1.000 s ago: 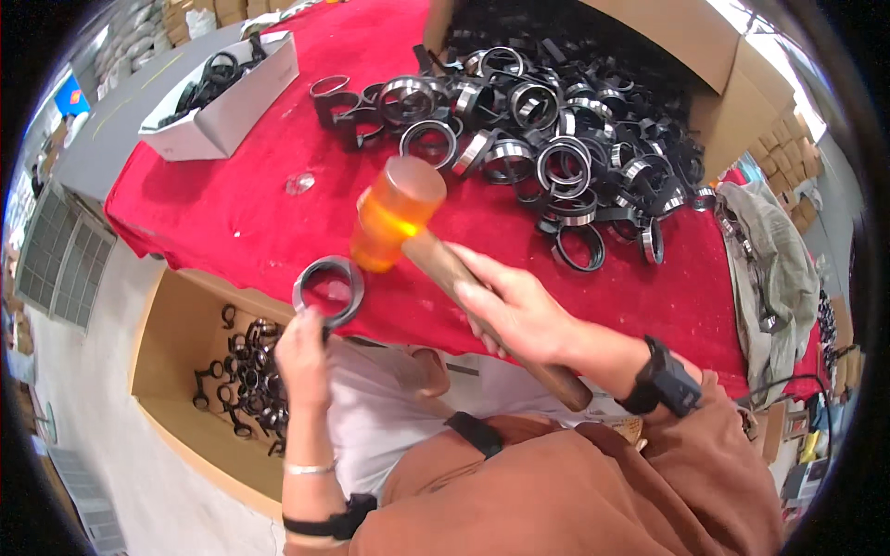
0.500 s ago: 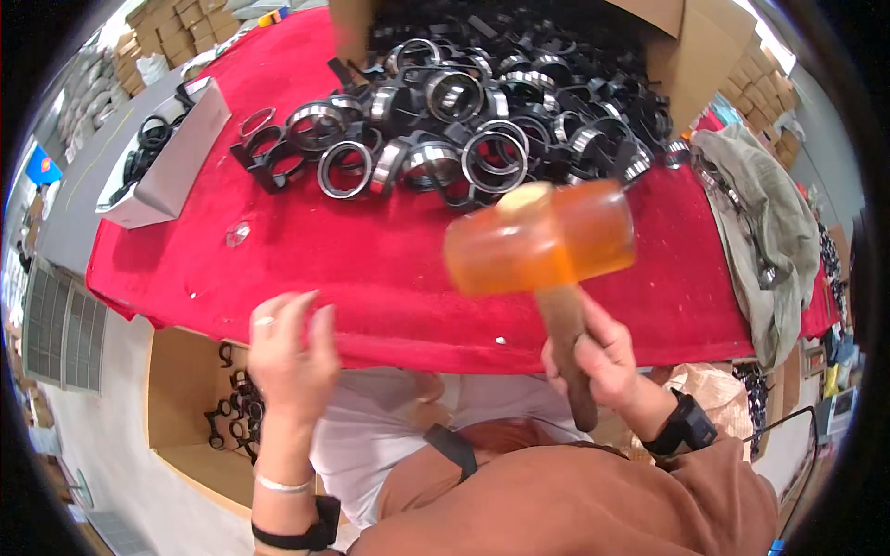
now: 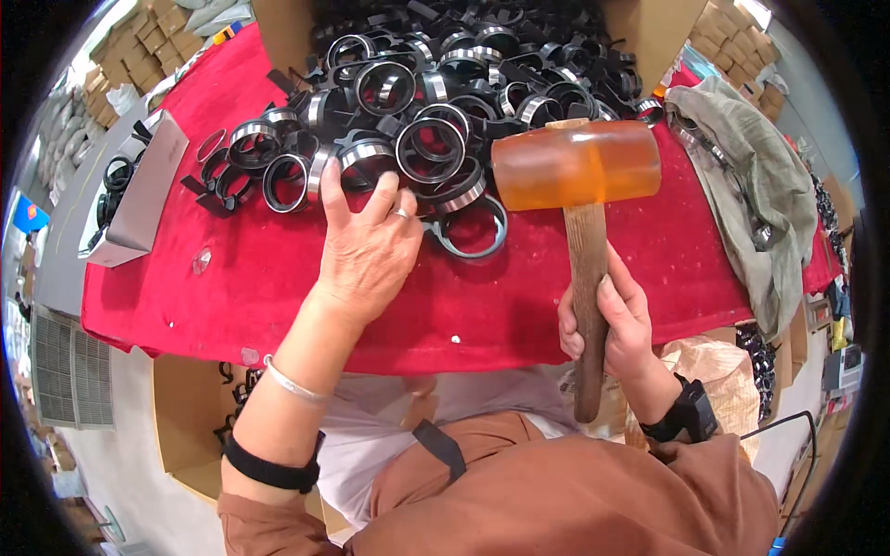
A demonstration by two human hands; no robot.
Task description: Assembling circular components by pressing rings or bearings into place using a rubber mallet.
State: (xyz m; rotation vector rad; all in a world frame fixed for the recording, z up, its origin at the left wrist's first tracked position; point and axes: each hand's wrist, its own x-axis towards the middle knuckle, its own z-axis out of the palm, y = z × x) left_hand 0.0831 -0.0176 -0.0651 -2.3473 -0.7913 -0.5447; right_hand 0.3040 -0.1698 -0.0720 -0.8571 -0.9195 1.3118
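My right hand is closed round the wooden handle of a mallet with a translucent amber head. The mallet is held upright, its head in front of the right part of the pile. My left hand reaches to the front of a heap of black and silver metal rings. Its fingers are spread at the lower edge of a silver-banded ring; whether they touch it I cannot tell. Just right of that hand, a ring with a dark rim lies at the front of the heap.
A large cardboard box lies open behind the heap on the red cloth. At left stands a white box with black rings. A grey-green cloth lies at right. Below the table edge is another cardboard box with black parts.
My left hand has moved forward and right to the heap. The mallet, blurred before, is now steadier, slightly right and more upright. The whole view has shifted a little.
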